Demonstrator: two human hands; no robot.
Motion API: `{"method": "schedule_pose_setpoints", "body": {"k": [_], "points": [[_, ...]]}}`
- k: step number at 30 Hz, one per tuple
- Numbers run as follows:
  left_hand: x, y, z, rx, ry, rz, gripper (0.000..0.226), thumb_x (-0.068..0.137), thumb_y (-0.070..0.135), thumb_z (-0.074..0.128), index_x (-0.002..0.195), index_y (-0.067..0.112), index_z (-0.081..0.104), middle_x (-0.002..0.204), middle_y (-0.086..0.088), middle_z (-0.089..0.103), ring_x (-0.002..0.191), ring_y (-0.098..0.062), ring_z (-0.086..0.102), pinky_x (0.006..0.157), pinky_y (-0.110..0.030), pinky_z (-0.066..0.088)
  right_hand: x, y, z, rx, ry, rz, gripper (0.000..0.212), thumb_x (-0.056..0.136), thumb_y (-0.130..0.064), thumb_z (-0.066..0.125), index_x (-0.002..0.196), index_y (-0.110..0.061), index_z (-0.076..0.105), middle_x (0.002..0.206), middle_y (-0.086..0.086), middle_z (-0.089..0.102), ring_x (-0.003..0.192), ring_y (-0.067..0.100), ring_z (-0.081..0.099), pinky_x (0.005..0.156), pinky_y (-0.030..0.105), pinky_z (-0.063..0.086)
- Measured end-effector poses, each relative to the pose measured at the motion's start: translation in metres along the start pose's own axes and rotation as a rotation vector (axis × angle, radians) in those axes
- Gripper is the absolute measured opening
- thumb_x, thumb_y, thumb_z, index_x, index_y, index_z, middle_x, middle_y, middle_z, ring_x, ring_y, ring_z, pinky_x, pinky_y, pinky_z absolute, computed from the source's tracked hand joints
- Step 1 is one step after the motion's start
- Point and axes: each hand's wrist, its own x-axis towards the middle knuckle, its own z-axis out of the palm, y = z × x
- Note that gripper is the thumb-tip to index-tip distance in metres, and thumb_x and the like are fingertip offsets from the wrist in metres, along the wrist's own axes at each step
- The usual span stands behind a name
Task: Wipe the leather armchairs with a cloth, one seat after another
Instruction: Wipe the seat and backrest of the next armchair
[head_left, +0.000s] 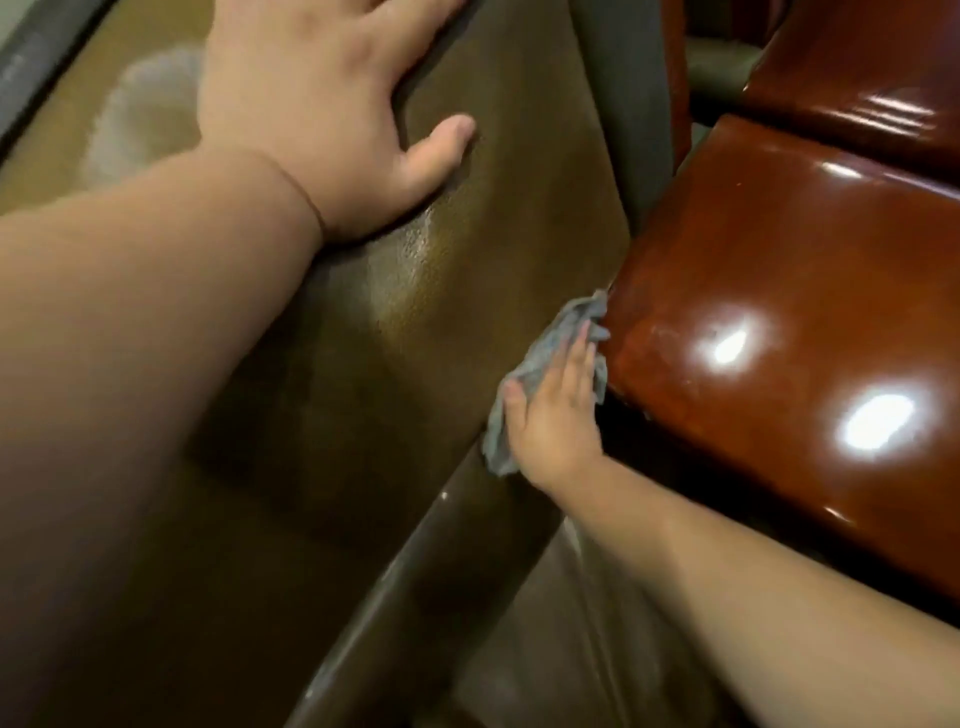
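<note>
Against the brown chair back (415, 322), my left hand (322, 114) rests flat and open, probably for balance, while my right hand (556, 415) presses the grey cloth (540, 353) with straight fingers at the red seat (779, 322) edge.

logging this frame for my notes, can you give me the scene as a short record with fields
left hand: left hand flat on the olive-brown chair back, fingers straight
right hand: right hand pressing the cloth with straight fingers
cloth: grey, crumpled, at the seam between the chair back and the seat
seat: reddish-brown seat, glossy, with bright light reflections
behind: second reddish-brown seat at top right
</note>
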Motion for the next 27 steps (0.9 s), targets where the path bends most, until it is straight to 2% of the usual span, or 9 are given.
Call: {"method": "schedule_pose_setpoints", "body": {"k": [4, 6, 9, 11, 13, 18, 21, 24, 27], "points": [[-0.034, 0.031, -0.008, -0.310, -0.211, -0.401, 0.050, 0.107, 0.066, 0.037, 0.134, 0.029, 0.056, 0.128, -0.007, 0.062, 0.111, -0.030, 0.060, 0.093, -0.032, 0.048, -0.007, -0.002, 0.007, 0.073, 0.033, 0.039, 0.081, 0.106, -0.056, 0.021, 0.163, -0.009, -0.013, 0.170, 0.009, -0.024, 0.158, 0.030, -0.016, 0.130, 0.050, 0.004], [-0.057, 0.033, -0.011, -0.354, -0.209, -0.407, 0.038, 0.108, 0.063, 0.035, 0.123, 0.033, 0.054, 0.116, -0.003, 0.062, 0.097, -0.021, 0.060, 0.084, -0.016, 0.048, -0.051, -0.010, 0.037, -0.076, -0.037, -0.033, 0.083, 0.103, -0.060, 0.018, 0.163, -0.009, -0.011, 0.166, 0.016, -0.032, 0.155, 0.040, -0.022, 0.129, 0.054, -0.001], [-0.113, 0.017, -0.014, 0.035, -0.060, -0.198, 0.066, 0.105, 0.061, 0.039, 0.161, 0.028, 0.030, 0.155, -0.016, 0.045, 0.140, -0.041, 0.044, 0.114, -0.051, 0.041, -0.119, -0.018, 0.074, -0.325, -0.155, -0.169, 0.087, 0.102, -0.062, 0.023, 0.164, -0.006, -0.004, 0.161, 0.026, -0.036, 0.149, 0.053, -0.027, 0.124, 0.058, -0.003], [-0.167, -0.005, -0.011, 0.165, -0.064, -0.041, 0.084, 0.095, 0.061, 0.047, 0.167, 0.033, 0.016, 0.173, -0.014, 0.016, 0.156, -0.045, 0.019, 0.120, -0.068, 0.025, -0.116, -0.026, 0.074, -0.332, -0.165, -0.168, 0.088, 0.102, -0.063, 0.023, 0.164, -0.004, 0.001, 0.164, 0.026, -0.030, 0.149, 0.053, -0.028, 0.127, 0.060, 0.003], [-0.228, -0.024, 0.002, 0.244, -0.101, 0.094, 0.086, 0.091, 0.059, 0.051, 0.167, 0.032, 0.022, 0.177, -0.010, 0.003, 0.158, -0.051, 0.006, 0.117, -0.076, 0.018, -0.093, -0.028, 0.062, -0.323, -0.161, -0.109, 0.088, 0.102, -0.064, 0.019, 0.163, -0.003, 0.001, 0.166, 0.022, -0.027, 0.150, 0.046, -0.032, 0.128, 0.058, 0.005], [-0.271, -0.043, 0.031, 0.376, -0.021, 0.232, 0.081, 0.093, 0.064, 0.047, 0.165, 0.031, 0.031, 0.176, -0.006, 0.013, 0.154, -0.059, 0.012, 0.112, -0.082, 0.018, -0.093, -0.033, 0.071, -0.252, -0.042, -0.056, 0.091, 0.100, -0.061, 0.022, 0.157, 0.003, -0.008, 0.165, 0.019, -0.032, 0.150, 0.042, -0.033, 0.128, 0.057, 0.001], [-0.267, -0.043, 0.034, 0.386, -0.003, 0.247, 0.080, 0.094, 0.064, 0.045, 0.165, 0.031, 0.029, 0.177, -0.006, 0.010, 0.153, -0.059, 0.012, 0.112, -0.084, 0.019, -0.145, -0.050, 0.103, -0.264, -0.223, -0.160, 0.091, 0.102, -0.060, 0.020, 0.144, 0.006, -0.026, 0.161, 0.025, -0.036, 0.143, 0.046, -0.042, 0.125, 0.059, -0.011], [-0.268, -0.045, 0.033, 0.396, 0.007, 0.243, 0.080, 0.094, 0.064, 0.043, 0.166, 0.031, 0.028, 0.177, -0.007, 0.007, 0.154, -0.058, 0.009, 0.113, -0.084, 0.017, -0.169, -0.036, 0.105, -0.380, -0.355, -0.338, 0.090, 0.102, -0.060, 0.016, 0.159, 0.004, -0.010, 0.165, 0.025, -0.025, 0.138, 0.042, -0.050, 0.121, 0.055, -0.023], [-0.267, -0.045, 0.033, 0.395, 0.012, 0.244, 0.081, 0.094, 0.064, 0.042, 0.166, 0.030, 0.027, 0.177, -0.007, 0.005, 0.154, -0.057, 0.007, 0.112, -0.084, 0.017, -0.131, -0.021, 0.079, -0.363, -0.182, -0.265, 0.087, 0.100, -0.060, 0.011, 0.163, -0.002, -0.001, 0.169, 0.022, -0.018, 0.151, 0.044, -0.030, 0.125, 0.051, -0.015]]}}
